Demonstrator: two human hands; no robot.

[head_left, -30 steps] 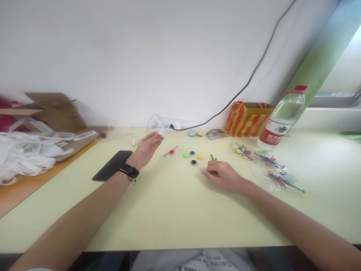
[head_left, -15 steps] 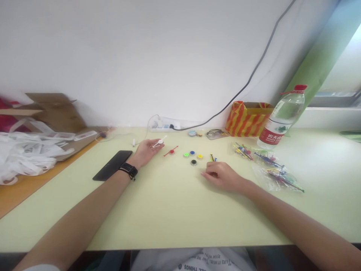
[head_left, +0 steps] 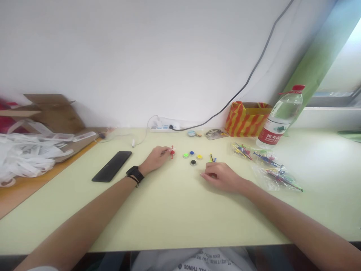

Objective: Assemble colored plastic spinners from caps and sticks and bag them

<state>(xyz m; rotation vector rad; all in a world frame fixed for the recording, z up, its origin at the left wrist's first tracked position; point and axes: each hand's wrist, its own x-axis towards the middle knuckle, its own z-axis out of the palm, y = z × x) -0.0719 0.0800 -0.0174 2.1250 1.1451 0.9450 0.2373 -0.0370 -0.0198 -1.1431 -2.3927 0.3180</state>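
My left hand (head_left: pixel 158 157), wearing a black wristwatch, lies low over the table with its thumb and fingertips closed at a small red spinner (head_left: pixel 172 152). This spinner has a round disc with a thin bar across it. The white spinner is out of sight. To its right sit small round discs: green (head_left: pixel 185 155), blue (head_left: pixel 192 153), yellow (head_left: pixel 199 157) and black (head_left: pixel 193 163). My right hand (head_left: pixel 221 176) rests on the table, fingers curled; whatever they may hold is hidden. Just behind it show thin yellow, black and blue sticks (head_left: pixel 213 158).
Clear bags of colourful parts (head_left: pixel 276 169) lie right, before a water bottle (head_left: pixel 280 120) and striped bag (head_left: pixel 246 118). A black phone (head_left: pixel 112 166) is left. Behind are a power strip (head_left: pixel 163 127) and a cable; far left, a cardboard box (head_left: pixel 53 111) and white straps (head_left: pixel 28 156).
My left hand has come down and right, from holding up the white spinner to the red one. The red spinner's bar has turned from slanted to upright in view. My right hand stays put.
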